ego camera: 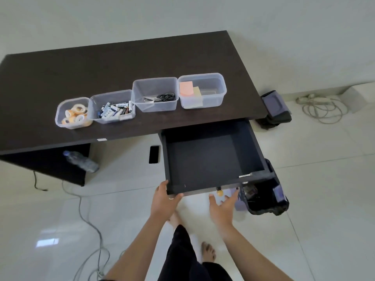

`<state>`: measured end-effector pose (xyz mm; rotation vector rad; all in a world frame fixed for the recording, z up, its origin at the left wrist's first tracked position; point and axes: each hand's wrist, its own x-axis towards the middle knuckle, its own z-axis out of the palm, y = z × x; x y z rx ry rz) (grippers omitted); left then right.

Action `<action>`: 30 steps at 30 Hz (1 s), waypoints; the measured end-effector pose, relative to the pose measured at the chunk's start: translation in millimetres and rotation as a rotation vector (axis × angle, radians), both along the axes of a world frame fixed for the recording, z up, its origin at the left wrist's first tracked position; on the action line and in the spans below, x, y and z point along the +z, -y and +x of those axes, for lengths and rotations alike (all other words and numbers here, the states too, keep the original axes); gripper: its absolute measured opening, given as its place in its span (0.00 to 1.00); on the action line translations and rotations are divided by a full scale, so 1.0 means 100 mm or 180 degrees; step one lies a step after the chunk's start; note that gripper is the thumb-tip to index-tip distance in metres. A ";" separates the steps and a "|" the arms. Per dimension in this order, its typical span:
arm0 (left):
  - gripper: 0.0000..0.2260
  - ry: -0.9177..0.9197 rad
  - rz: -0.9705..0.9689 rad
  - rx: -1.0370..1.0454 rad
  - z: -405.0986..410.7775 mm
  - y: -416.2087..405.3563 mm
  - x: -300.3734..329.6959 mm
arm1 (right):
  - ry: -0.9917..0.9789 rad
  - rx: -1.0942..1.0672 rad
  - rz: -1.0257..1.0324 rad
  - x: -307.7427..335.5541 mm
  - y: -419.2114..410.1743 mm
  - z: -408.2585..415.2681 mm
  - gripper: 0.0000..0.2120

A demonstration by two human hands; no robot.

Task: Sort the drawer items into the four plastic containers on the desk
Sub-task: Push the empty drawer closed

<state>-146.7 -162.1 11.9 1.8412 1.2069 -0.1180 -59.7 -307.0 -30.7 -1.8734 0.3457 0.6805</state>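
Drawer [213, 159] is standing pulled out from under the dark desk [101, 65], and its inside is showing only a dark bare bottom. The left hand [165, 198] is holding the front left corner of the drawer, with the thumb lying on the top edge and the fingers curling under the front panel. The right hand [222, 206] is hovering just below the front panel, near the small round knob [219, 192], with fingers spread apart and touching nothing.

Four clear plastic containers are sitting in a row on the desk, each one touching or almost touching its neighbour. The leftmost container [73, 112] is holding tape rolls [78, 114]. The second container [113, 106] is holding batteries [116, 110]. The third container [155, 94] is holding black-handled scissors [162, 97]. The rightmost container [203, 90] is holding sticky note pads [189, 89], pink and pale yellow.

A plastic water bottle [81, 161] is lying under the desk on the left side. A dark open bag [263, 197] is sitting on the tiled floor beside the right hand.
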 end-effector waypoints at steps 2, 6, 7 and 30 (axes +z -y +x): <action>0.30 -0.0022 0.0008 0.0046 0.00 0.02 -0.03 | -0.0190 -0.0129 0.0243 0.02 -0.05 0.08 0.47; 0.28 -0.0010 0.0026 0.0276 0.01 0.05 -0.08 | -0.0210 -0.0153 0.0380 0.01 -0.10 0.17 0.49; 0.28 -0.0009 -0.0002 0.0336 0.02 0.05 -0.09 | -0.0196 -0.0186 0.0409 -0.03 -0.09 0.18 0.50; 0.26 0.0204 -0.0027 0.0888 0.52 -0.34 -0.03 | 0.0329 -0.0122 0.0183 0.27 -0.57 0.67 0.49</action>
